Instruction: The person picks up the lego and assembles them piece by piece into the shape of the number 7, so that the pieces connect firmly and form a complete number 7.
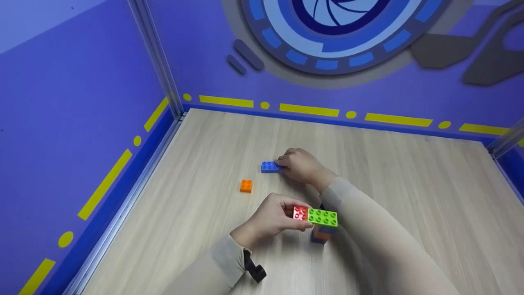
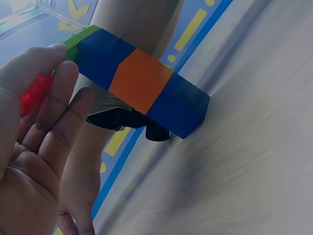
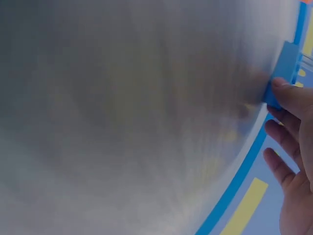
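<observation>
My left hand [image 1: 270, 216] grips a red toy brick [image 1: 300, 213] between thumb and fingers. This brick sits beside a green brick [image 1: 323, 217] at the top of a stack. Under the green one come a blue brick [image 2: 105, 54], an orange brick [image 2: 141, 81] and another blue brick [image 2: 180, 105]. Whether the stack's foot touches the table cannot be told. Farther out, my right hand [image 1: 303, 166] pinches the right end of a separate blue brick [image 1: 268, 166] on the tabletop. In the right wrist view, the thumb lies along that blue brick [image 3: 284, 68].
A small orange brick [image 1: 246, 186] lies on the wooden table [image 1: 196, 164], left of both hands. Blue-purple walls [image 1: 196, 61] with yellow marks border the table at the back and left. A black strap end [image 1: 254, 268] hangs at the left wrist.
</observation>
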`<state>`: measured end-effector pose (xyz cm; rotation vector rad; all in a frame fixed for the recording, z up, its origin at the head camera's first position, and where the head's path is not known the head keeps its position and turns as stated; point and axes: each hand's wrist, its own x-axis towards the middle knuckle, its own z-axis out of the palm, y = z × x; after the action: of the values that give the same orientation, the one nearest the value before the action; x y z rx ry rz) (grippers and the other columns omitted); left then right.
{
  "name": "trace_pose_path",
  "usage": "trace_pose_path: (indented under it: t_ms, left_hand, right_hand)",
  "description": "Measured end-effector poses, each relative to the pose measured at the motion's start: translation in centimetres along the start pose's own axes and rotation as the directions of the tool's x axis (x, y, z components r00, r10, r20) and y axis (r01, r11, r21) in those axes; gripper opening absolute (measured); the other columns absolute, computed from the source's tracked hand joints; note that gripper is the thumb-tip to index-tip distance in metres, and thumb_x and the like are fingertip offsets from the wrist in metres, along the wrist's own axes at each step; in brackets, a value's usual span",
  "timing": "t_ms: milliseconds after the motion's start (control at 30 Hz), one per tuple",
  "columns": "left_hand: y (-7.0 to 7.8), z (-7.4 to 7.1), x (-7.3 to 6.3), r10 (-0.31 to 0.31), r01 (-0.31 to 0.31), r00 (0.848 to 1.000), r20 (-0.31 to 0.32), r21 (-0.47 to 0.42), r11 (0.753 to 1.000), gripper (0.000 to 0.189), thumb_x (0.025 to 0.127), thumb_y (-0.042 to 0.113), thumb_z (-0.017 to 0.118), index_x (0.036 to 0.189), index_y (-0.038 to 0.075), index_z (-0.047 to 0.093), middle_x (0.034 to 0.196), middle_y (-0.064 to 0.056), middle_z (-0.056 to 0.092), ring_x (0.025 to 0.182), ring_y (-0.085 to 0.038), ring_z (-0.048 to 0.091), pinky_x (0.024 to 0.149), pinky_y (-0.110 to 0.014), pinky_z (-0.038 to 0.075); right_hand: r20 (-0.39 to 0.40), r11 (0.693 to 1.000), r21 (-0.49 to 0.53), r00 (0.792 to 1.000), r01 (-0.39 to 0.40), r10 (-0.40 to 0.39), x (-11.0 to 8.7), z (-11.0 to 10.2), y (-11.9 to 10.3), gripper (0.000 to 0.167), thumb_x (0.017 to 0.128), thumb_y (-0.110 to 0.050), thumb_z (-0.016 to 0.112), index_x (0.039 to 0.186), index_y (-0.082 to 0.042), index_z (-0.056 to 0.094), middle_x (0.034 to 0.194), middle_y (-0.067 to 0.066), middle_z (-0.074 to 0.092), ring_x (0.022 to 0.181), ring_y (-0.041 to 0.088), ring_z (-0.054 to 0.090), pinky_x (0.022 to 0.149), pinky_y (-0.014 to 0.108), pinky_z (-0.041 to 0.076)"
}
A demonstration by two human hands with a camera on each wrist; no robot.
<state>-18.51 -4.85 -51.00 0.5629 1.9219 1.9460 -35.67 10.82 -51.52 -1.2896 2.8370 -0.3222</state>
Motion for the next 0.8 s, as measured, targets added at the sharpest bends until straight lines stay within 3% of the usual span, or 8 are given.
trace_pose_path:
  t_ms: [133, 300, 533, 800]
  left_hand:
    - [0.0, 0.0, 0.0, -0.007, 0.006, 1.000, 0.003, 0.006, 1.000, 0.036, 0.090, -0.001, 0.092, 0.124, -0.001, 0.084, 0.105, -0.018, 0.087, 0.079, -0.004, 0.078, 0.069, -0.017, 0.063]
    - [0.1, 0.0, 0.0, 0.000, 0.000, 1.000, -0.001, 0.031, 1.000, 0.035, 0.090, 0.001, 0.093, 0.123, 0.000, 0.084, 0.103, -0.016, 0.087, 0.080, -0.004, 0.078, 0.070, -0.017, 0.063]
    - [-0.4, 0.2, 0.0, 0.007, -0.006, 1.000, -0.022, 0.059, 0.998, 0.034, 0.089, 0.005, 0.095, 0.122, 0.004, 0.084, 0.102, -0.004, 0.086, 0.084, -0.002, 0.074, 0.073, -0.017, 0.061]
    - [-0.5, 0.3, 0.0, 0.034, -0.031, 0.999, -0.026, 0.090, 0.995, 0.036, 0.089, 0.007, 0.095, 0.123, 0.005, 0.084, 0.105, -0.009, 0.086, 0.085, -0.004, 0.075, 0.075, -0.017, 0.062]
  right_hand:
    - [-0.028, 0.996, 0.083, 0.999, -0.021, 0.023, -1.2, 0.2, 0.1, 0.032, 0.105, -0.012, 0.080, 0.137, -0.006, 0.082, 0.122, 0.013, 0.085, 0.107, 0.029, 0.076, 0.100, 0.050, 0.065]
    - [-0.044, 0.977, 0.198, 0.995, -0.078, 0.088, -3.3, 0.1, 0.6, 0.034, 0.104, -0.014, 0.081, 0.138, -0.008, 0.081, 0.128, 0.010, 0.085, 0.117, 0.028, 0.076, 0.108, 0.052, 0.063]
    - [-0.111, 0.908, 0.391, 0.972, -0.148, 0.206, -7.3, -1.2, 0.5, 0.038, 0.100, -0.013, 0.084, 0.138, -0.012, 0.082, 0.134, 0.009, 0.083, 0.127, 0.030, 0.075, 0.115, 0.057, 0.060]
    - [-0.226, 0.896, 0.438, 0.956, -0.071, 0.186, -10.4, -3.2, -0.9, 0.038, 0.100, -0.011, 0.087, 0.137, -0.013, 0.082, 0.135, 0.007, 0.082, 0.125, 0.031, 0.076, 0.112, 0.057, 0.062]
